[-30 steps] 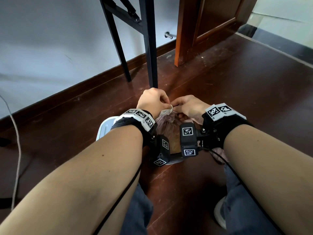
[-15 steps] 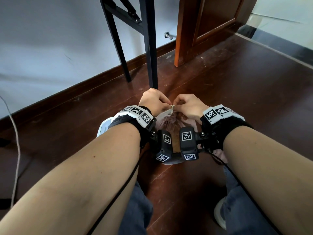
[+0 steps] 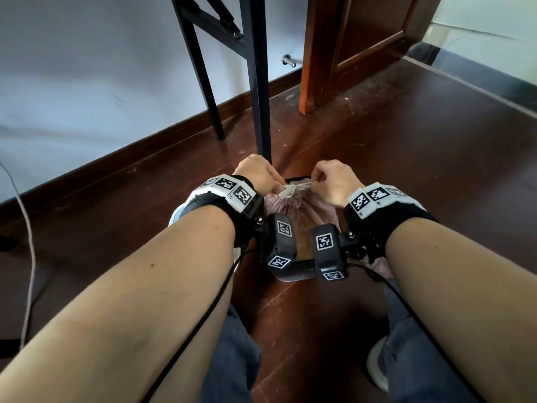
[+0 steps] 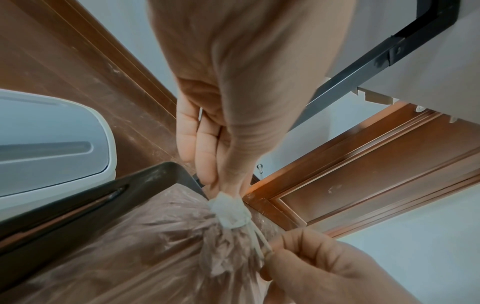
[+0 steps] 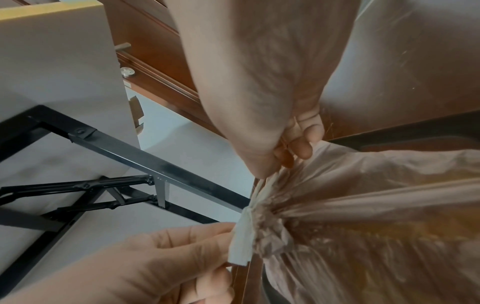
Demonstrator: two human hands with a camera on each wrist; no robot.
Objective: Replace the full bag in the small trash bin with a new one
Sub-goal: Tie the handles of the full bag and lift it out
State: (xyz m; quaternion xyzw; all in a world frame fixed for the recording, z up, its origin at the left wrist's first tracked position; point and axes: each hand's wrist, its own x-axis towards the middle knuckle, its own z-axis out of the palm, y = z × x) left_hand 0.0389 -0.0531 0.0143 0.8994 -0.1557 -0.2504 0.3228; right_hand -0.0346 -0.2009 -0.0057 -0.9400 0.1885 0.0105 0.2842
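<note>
Head: bag (image 3: 302, 210) sits in bin (image 3: 299, 271) on floor, mouth gathered. Left hand (image 3: 255, 177) and right hand (image 3: 334, 181) curl over it, each pinching a white tie (image 3: 293, 189) strung between them. Judged: closing the full bag is under way; lifting it out and fitting a new one are left. No new bag seen.

Left wrist: left fingers (image 4: 205, 156) pinch the tie band (image 4: 230, 211) at the neck, directly above the bag; right hand (image 4: 319, 259) grips the strands just beside. White lid (image 4: 52, 144) near.

Right wrist: right fingers (image 5: 301, 144) clamp the strands (image 5: 262, 185); left hand (image 5: 166, 261) holds the band (image 5: 241, 242). Knot tightness: can't tell.
</note>
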